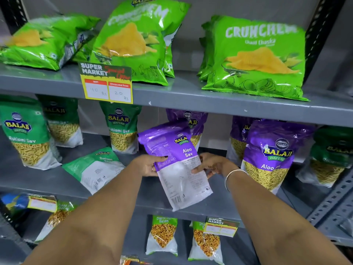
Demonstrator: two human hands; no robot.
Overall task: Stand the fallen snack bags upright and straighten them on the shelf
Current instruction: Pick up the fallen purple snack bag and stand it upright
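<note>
A purple and white Aloo Sev bag (175,163) is tilted over the middle shelf (133,199), its back side facing me. My left hand (146,166) grips its left edge and my right hand (214,164) grips its right edge. A green Ratlami Sev bag (93,168) lies flat on the same shelf to the left, back side up. Upright green Ratlami Sev bags (26,134) stand further left, and upright purple Aloo Sev bags (269,153) stand to the right. Another purple bag (193,119) stands behind the held one.
Bright green chip bags (256,54) fill the top shelf; the left ones (44,41) lie toppled. A price tag (107,85) hangs from the top shelf edge. Chana bags (163,236) stand on the lowest shelf. A perforated metal upright (332,203) borders the right side.
</note>
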